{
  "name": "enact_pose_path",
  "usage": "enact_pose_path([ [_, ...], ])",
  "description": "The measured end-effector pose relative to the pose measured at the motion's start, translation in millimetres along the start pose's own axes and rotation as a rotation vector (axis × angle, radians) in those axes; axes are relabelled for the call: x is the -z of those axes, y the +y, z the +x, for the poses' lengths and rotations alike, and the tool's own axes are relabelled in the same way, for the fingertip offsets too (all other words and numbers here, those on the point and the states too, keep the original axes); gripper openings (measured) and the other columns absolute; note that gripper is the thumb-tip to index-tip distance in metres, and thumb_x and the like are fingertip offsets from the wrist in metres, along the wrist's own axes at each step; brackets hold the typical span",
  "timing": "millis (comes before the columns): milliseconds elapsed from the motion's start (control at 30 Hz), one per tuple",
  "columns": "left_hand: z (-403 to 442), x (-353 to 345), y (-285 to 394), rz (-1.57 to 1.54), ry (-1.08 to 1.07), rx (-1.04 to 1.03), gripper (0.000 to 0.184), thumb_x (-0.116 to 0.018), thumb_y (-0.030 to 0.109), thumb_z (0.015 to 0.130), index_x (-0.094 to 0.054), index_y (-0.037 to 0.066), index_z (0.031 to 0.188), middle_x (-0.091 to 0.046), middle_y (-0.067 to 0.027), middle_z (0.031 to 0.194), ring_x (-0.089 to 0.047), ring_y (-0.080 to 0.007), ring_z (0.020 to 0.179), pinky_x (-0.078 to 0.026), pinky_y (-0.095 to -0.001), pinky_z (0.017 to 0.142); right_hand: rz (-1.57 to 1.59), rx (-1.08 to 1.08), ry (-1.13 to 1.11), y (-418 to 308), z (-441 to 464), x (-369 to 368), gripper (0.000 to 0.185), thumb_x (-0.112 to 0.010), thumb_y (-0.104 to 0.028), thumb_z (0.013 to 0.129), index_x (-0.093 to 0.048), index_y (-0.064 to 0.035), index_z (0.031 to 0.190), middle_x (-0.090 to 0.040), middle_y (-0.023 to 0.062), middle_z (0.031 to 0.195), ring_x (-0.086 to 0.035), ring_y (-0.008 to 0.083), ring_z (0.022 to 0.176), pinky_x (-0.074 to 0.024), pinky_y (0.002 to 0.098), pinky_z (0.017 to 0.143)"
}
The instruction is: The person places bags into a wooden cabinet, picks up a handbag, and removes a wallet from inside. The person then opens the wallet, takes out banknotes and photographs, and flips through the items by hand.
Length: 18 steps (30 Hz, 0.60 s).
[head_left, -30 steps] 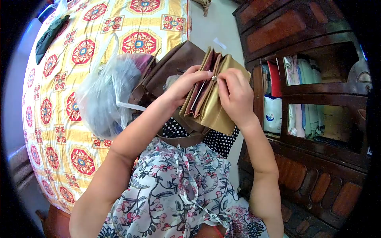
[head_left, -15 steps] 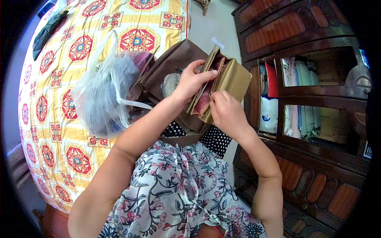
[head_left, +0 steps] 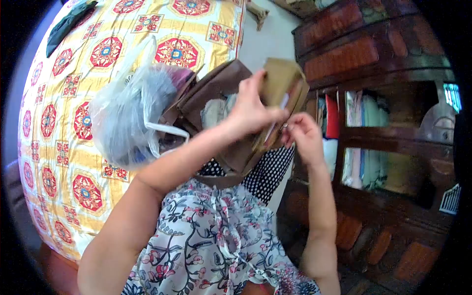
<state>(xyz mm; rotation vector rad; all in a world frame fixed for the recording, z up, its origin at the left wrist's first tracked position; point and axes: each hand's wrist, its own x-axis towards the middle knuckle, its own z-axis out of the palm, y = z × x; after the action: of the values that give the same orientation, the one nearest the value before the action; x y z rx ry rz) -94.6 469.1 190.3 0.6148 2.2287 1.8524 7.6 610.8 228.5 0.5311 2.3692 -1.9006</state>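
Observation:
A gold wallet point(head_left: 279, 81) is tilted above my lap, its outer face turned up and its compartments showing only as a narrow, blurred gap. My left hand point(head_left: 253, 109) is closed around its near left side, with the thumb across the opening. Beside the wallet's lower right edge is my right hand point(head_left: 303, 135), fingers pinched together. Something small and shiny shows at those fingertips, too blurred to name. Under the wallet a brown bag point(head_left: 216, 88) rests on my lap, with a fuzzy grey item point(head_left: 214, 112) in its mouth.
On the left, a translucent plastic bag point(head_left: 123, 118) full of items sits on a bed with a patterned yellow and red cover point(head_left: 86, 194). A dark folded item point(head_left: 66, 29) lies farther back. To the right stands a dark wooden cabinet point(head_left: 339, 59) with folded cloths point(head_left: 368, 115) inside.
The wallet has tipped so that its outer face shows and its opening looks narrower. My right hand has moved from inside the opening out to the right edge. The view has shifted slightly.

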Motion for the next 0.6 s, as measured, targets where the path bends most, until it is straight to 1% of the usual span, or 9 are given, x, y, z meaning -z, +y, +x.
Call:
enact_pose_path([
  [67, -11.9, -2.8, 17.6, 0.077, 0.101, -0.179, 0.092, -0.076, 0.029, 0.053, -0.026, 0.003, 0.127, -0.034, -0.0216, 0.116, -0.036, -0.0345, 0.110, -0.031, -0.0393, 0.093, -0.001, -0.010, 0.067, 13.9, -0.8, -4.5, 0.009, -0.046, -0.006, 0.085, -0.049, -0.0006, 0.091, -0.055, 0.0041, 0.072, -0.054, 0.0102, 0.056, -0.0441, 0.0217, 0.049],
  [200, -18.8, -4.5, 20.6, 0.104, 0.167, -0.225, 0.091, -0.075, 0.024, 0.053, -0.026, 0.006, 0.128, -0.032, -0.0202, 0.117, -0.036, -0.0360, 0.108, -0.032, -0.0408, 0.092, -0.122, -0.002, 0.109, 22.1, -12.9, -14.0, 0.012, -0.047, -0.003, 0.083, -0.055, 0.0022, 0.091, -0.057, 0.0038, 0.074, -0.055, 0.0089, 0.064, -0.0447, 0.0211, 0.057],
  [267, -17.9, -6.8, 18.1, 0.033, 0.214, -0.243, 0.089, -0.073, 0.025, 0.052, -0.028, 0.009, 0.127, -0.033, -0.0214, 0.116, -0.037, -0.0373, 0.105, -0.033, -0.0423, 0.087, -0.288, 0.135, 0.133, 32.6, -19.3, -18.5, 0.012, -0.051, -0.002, 0.080, -0.054, 0.0026, 0.091, -0.058, 0.0061, 0.078, -0.056, 0.0117, 0.067, -0.0448, 0.0237, 0.059],
  [300, -15.0, -9.4, 16.1, 0.033, 0.213, -0.239, 0.089, -0.073, 0.025, 0.052, -0.028, 0.009, 0.127, -0.033, -0.0214, 0.116, -0.037, -0.0373, 0.105, -0.033, -0.0423, 0.087, -0.676, 0.428, 0.177, 25.6, -17.5, -18.3, 0.014, -0.055, 0.000, 0.074, -0.054, 0.0020, 0.089, -0.056, 0.0102, 0.080, -0.057, 0.0197, 0.067, -0.0455, 0.0290, 0.059],
  [367, -7.5, -13.5, 8.4, -0.077, 0.207, -0.175, 0.087, -0.073, 0.025, 0.053, -0.030, 0.006, 0.126, -0.033, -0.0218, 0.116, -0.038, -0.0368, 0.105, -0.034, -0.0400, 0.089, -0.825, 0.511, 0.255, 11.9, -23.8, -31.9, 0.015, -0.055, 0.001, 0.072, -0.054, 0.0010, 0.088, -0.055, 0.0116, 0.078, -0.056, 0.0237, 0.067, -0.0454, 0.0315, 0.059],
  [400, -1.8, -17.5, 0.4, -0.142, 0.213, -0.126, 0.086, -0.073, 0.026, 0.055, -0.030, 0.002, 0.125, -0.034, -0.0218, 0.115, -0.038, -0.0345, 0.107, -0.034, -0.0375, 0.091, -0.979, 0.593, 0.334, 7.5, -29.3, -40.0, 0.016, -0.055, 0.001, 0.071, -0.054, 0.0000, 0.087, -0.053, 0.0130, 0.077, -0.055, 0.0278, 0.067, -0.0452, 0.0341, 0.059],
  [467, 13.4, -20.1, -12.8, -0.286, 0.195, 0.053, 0.083, -0.075, 0.024, 0.056, -0.033, 0.001, 0.124, -0.043, -0.0162, 0.110, -0.047, -0.0258, 0.099, -0.037, -0.0335, 0.088, -1.071, 0.650, 0.260, 3.7, -39.2, -57.2, 0.015, -0.056, -0.002, 0.070, -0.054, 0.0000, 0.084, -0.052, 0.0122, 0.073, -0.053, 0.0276, 0.062, -0.0443, 0.0349, 0.055],
  [533, 15.9, -5.4, -2.8, -0.663, 0.046, 0.241, 0.079, -0.074, 0.024, 0.062, -0.032, 0.002, 0.125, -0.045, -0.0167, 0.111, -0.050, -0.0215, 0.096, -0.041, -0.0301, 0.083, -1.064, 0.588, 0.270, -2.2, -47.5, -72.9, 0.014, -0.056, -0.003, 0.070, -0.054, 0.0004, 0.084, -0.051, 0.0120, 0.073, -0.053, 0.0269, 0.058, -0.0440, 0.0343, 0.052],
  [600, 12.1, -1.0, 1.4, -0.640, -0.011, 0.272, 0.079, -0.072, 0.022, 0.064, -0.029, 0.001, 0.127, -0.045, -0.0171, 0.110, -0.050, -0.0207, 0.096, -0.042, -0.0299, 0.082, -1.037, 0.565, 0.281, -12.7, -49.7, -74.6, 0.012, -0.055, -0.003, 0.072, -0.055, -0.0003, 0.083, -0.053, 0.0121, 0.072, -0.053, 0.0275, 0.057, -0.0443, 0.0344, 0.052],
])
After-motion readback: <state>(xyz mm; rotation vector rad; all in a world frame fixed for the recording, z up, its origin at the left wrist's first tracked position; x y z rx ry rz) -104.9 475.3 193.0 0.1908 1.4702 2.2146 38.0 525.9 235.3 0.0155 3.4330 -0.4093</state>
